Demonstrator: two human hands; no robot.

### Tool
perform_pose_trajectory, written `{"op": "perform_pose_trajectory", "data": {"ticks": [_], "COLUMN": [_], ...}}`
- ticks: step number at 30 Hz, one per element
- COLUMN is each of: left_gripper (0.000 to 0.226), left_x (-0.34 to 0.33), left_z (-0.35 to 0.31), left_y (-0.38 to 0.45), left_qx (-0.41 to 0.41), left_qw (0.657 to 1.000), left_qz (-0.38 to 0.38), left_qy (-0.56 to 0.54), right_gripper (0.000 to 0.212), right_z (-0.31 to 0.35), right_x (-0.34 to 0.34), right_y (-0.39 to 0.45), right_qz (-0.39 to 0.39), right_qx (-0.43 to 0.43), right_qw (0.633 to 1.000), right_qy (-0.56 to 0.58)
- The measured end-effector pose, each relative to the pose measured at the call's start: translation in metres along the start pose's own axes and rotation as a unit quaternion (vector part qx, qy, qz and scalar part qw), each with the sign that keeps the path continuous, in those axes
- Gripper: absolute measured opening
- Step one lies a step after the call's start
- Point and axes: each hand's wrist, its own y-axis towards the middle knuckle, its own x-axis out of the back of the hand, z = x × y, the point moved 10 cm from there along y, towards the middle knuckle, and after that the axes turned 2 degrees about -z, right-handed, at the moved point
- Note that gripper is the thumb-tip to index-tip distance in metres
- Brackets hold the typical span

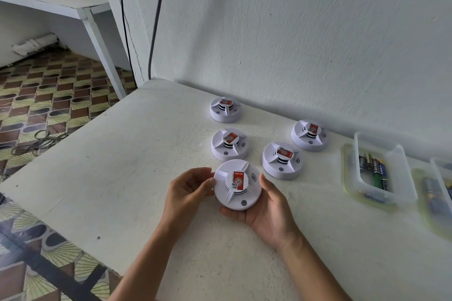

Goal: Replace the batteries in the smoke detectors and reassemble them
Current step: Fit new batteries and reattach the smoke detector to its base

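A round white smoke detector (pixel 236 197) with a red label on its centre cap is held above the white table (pixel 137 178). My right hand (pixel 265 208) cups it from below and the right, fingers curled under its rim. My left hand (pixel 187 188) grips its left edge with thumb and fingers. Several more white detectors stand face up behind it: one straight behind (pixel 229 145), one to the right (pixel 281 160), one further right near the wall (pixel 308 135), and one at the back (pixel 225 109).
A clear plastic box (pixel 384 171) with several batteries sits at the right, and a second box (pixel 437 193) is cut off by the frame edge. The wall runs close behind the detectors. The table's left edge drops to a patterned floor with cables.
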Motion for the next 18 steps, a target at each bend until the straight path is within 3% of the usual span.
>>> {"op": "perform_pose_trajectory", "data": {"ticks": [18], "left_gripper": [0.016], "left_x": [0.0001], "left_z": [0.0025], "left_y": [0.0005], "left_qx": [0.009], "left_qw": [1.000], "left_qz": [-0.004], "left_qy": [0.007], "right_gripper": [0.076], "right_z": [-0.0009], "right_x": [0.0008], "right_y": [-0.0010], "right_qz": [-0.014], "right_qx": [-0.004], "right_qw": [1.000], "right_qy": [-0.002]}}
